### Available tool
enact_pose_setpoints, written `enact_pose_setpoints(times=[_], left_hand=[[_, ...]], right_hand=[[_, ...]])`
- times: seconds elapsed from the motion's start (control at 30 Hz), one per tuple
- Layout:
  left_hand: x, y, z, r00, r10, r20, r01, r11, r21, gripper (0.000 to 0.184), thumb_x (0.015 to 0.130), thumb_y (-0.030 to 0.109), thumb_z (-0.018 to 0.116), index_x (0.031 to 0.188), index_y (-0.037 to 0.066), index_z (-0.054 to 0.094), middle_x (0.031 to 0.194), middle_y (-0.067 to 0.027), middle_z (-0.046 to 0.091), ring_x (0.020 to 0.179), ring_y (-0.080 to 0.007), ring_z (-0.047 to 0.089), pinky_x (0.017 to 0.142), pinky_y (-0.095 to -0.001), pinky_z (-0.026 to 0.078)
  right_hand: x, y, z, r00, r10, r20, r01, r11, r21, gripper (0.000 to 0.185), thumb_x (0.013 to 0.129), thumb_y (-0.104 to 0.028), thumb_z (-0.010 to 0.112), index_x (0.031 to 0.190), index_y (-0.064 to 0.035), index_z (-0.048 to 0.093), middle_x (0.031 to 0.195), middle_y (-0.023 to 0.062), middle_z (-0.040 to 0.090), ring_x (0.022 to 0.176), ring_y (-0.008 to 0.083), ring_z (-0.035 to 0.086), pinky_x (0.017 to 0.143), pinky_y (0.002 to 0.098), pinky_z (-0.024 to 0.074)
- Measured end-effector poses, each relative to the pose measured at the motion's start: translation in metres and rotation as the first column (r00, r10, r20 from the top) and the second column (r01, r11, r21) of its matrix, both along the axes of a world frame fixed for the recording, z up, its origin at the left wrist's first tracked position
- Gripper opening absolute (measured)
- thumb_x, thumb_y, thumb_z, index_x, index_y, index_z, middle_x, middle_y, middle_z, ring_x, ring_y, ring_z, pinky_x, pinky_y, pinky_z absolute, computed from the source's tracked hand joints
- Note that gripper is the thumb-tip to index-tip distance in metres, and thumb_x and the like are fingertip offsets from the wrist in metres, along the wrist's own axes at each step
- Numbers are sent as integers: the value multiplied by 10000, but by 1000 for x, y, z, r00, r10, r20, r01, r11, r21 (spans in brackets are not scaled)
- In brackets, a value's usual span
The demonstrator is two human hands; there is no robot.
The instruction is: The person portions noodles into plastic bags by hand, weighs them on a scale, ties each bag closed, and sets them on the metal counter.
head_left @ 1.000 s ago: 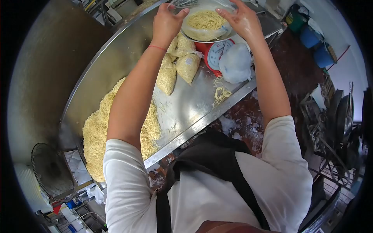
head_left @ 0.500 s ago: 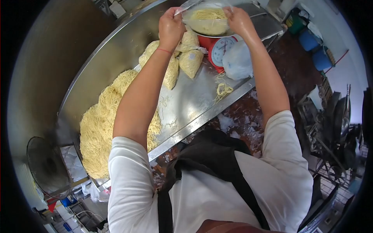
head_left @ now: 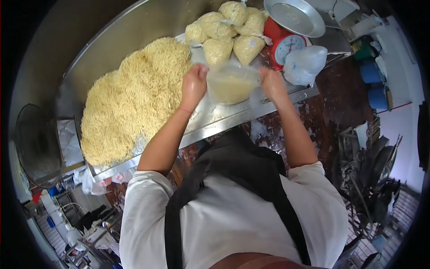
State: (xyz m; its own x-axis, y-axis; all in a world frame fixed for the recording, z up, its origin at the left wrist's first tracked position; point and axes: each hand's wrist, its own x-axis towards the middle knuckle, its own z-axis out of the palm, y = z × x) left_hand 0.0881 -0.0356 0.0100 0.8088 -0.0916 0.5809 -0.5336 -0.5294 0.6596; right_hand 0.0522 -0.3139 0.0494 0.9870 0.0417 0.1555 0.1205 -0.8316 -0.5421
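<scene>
A clear plastic bag of noodles (head_left: 234,87) hangs blurred by motion between my two hands, over the front part of the metal table (head_left: 215,127). My left hand (head_left: 195,85) is closed on one upper corner of the bag. On the opposite corner, my right hand (head_left: 272,84) grips the plastic. A big heap of loose yellow noodles (head_left: 134,98) lies to the left of my left hand. Beyond the held bag sit several tied bags of noodles (head_left: 218,50). The red dial scale (head_left: 290,47) stands behind my right hand, its round metal pan (head_left: 295,19) holding a few noodle scraps.
A stack of thin clear plastic bags (head_left: 305,65) lies beside the scale near the table's right end. A raised metal wall (head_left: 107,38) runs along the table's back. Blue buckets (head_left: 377,97) stand at the right, and a fan (head_left: 38,145) at the left.
Both hands have brought the bag of noodles from the scale pan toward my body, lower over the table. The pan now shows without the bag. The camera view has shifted.
</scene>
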Motion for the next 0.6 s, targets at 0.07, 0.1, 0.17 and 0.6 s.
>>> enact_pose_setpoints(times=[0.07, 0.1, 0.17, 0.6], left_hand=[[-39, 10, 0, 944, 6, -330, -38, 995, -91, 199, 1006, 182, 560, 1004, 1, 641, 594, -36, 557, 461, -83, 510, 446, -258, 418], [-48, 14, 5, 920, 23, -391, -72, 991, -111, 191, 1009, 165, 547, 1017, 0, 644, 593, -33, 556, 467, -81, 510, 453, -257, 422], [-61, 22, 13, 877, 38, -479, -121, 982, -143, 187, 1014, 145, 532, 1032, 0, 648, 593, -29, 555, 476, -78, 509, 463, -254, 426], [-54, 12, 47, 912, -224, -343, 199, 974, -105, 420, 940, 124, 636, 1330, 20, 521, 1155, -125, 648, 1043, -254, 601, 935, -343, 461]], right_hand=[[-17, 6, -13, 994, -29, -107, 21, 997, -75, 230, 907, -107, 546, 1101, -55, 660, 868, 267, 667, 847, 453, 644, 748, 501, 527], [-22, 7, -2, 996, 2, -88, -2, 1000, -10, 246, 906, -106, 556, 1122, -54, 661, 872, 257, 675, 859, 447, 650, 756, 485, 529], [-34, 7, 20, 997, 53, -57, -45, 991, 128, 282, 902, -103, 574, 1166, -52, 662, 881, 238, 692, 885, 433, 661, 771, 454, 533], [-7, 102, -83, 877, 294, -380, -32, 825, 565, 461, 811, -109, 695, 1248, -5, 592, 1260, 191, 594, 1195, 341, 555, 1006, 428, 440]])
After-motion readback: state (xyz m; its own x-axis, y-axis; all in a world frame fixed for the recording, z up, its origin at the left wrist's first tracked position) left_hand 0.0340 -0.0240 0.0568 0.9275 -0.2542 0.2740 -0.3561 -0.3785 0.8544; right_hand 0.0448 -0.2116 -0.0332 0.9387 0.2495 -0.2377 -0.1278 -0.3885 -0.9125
